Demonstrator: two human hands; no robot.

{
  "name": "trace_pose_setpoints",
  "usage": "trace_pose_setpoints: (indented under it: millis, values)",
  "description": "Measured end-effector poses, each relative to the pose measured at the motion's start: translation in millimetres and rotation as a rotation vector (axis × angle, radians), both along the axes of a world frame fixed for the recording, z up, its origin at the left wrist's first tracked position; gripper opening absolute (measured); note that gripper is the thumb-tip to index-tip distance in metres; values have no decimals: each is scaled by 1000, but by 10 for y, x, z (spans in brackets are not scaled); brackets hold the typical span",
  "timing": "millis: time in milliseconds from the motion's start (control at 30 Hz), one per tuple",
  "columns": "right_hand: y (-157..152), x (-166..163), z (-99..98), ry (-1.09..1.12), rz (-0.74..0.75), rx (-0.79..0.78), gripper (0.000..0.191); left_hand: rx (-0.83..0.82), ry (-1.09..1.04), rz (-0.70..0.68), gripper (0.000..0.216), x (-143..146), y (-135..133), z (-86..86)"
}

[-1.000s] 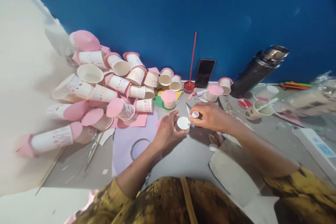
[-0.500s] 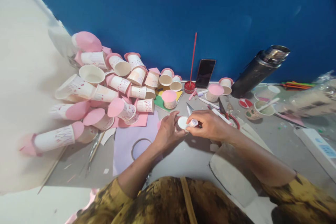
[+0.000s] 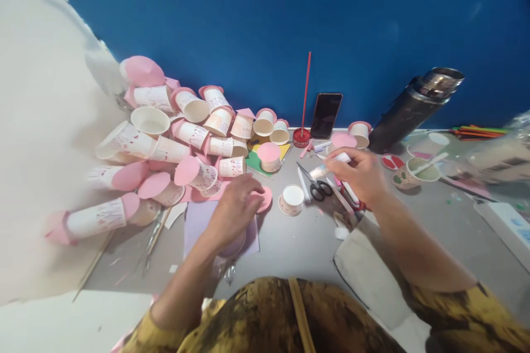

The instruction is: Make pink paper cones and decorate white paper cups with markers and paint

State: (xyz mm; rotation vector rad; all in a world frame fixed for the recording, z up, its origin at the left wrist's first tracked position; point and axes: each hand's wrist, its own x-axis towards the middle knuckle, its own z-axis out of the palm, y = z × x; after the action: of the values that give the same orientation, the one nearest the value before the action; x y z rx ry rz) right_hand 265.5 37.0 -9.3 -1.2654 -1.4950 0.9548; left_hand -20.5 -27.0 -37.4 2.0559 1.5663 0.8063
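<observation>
A small paper cup (image 3: 292, 199) stands upside down on the grey table (image 3: 298, 242), free of both hands. My left hand (image 3: 234, 207) reaches left of it, fingers curled down onto a pink paper disc (image 3: 263, 198) lying by the lilac sheet (image 3: 197, 219). My right hand (image 3: 361, 173) hovers to the cup's right and grips a small white glue tube (image 3: 329, 165) that points left. Black scissors (image 3: 315, 187) and several pens lie just under that hand.
A heap of pink-capped paper cups (image 3: 174, 138) fills the left back. A red stick on a stand (image 3: 304, 99), a phone (image 3: 326, 116) against the blue wall, a dark flask (image 3: 414, 107) and a bowl with a brush (image 3: 417, 172) stand behind and right.
My left hand let go of the cup, which now stands on the table, and moved left onto the pink disc. My right hand drew back to the right with the glue tube.
</observation>
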Motion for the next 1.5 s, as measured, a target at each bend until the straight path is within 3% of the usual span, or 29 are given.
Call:
trace_pose_setpoints:
  millis: [133,267,367,467,600,667,767,867,1000,1500]
  values:
    - [17,96,-232,455,73,-195,36,73,294,-93,23,-205,-151,10]
    - [50,95,-357,544,112,-276,42,56,395,-57,19,-50,-197,-196]
    - [72,108,-390,585,83,-301,40,77,349,22,12,60,-145,-301]
    - [101,126,-428,625,18,-312,39,22,32,147,12,31,-78,-258]
    - [101,106,-470,639,89,-434,38,-339,-713,312,22,-42,-50,-31]
    - [67,71,-477,610,145,-482,38,-546,-1027,277,31,16,-58,69]
    - [-9,13,-477,550,262,-530,39,-765,-1214,224,32,218,-54,115]
    - [-73,-32,-482,452,380,-570,43,-876,-1270,245,28,412,-13,50]
    - [-105,-70,-519,336,433,-563,46,-867,-1265,222,31,493,54,-66]
    - [-89,-114,-556,240,398,-590,37,-908,-1088,182,42,504,92,-217]
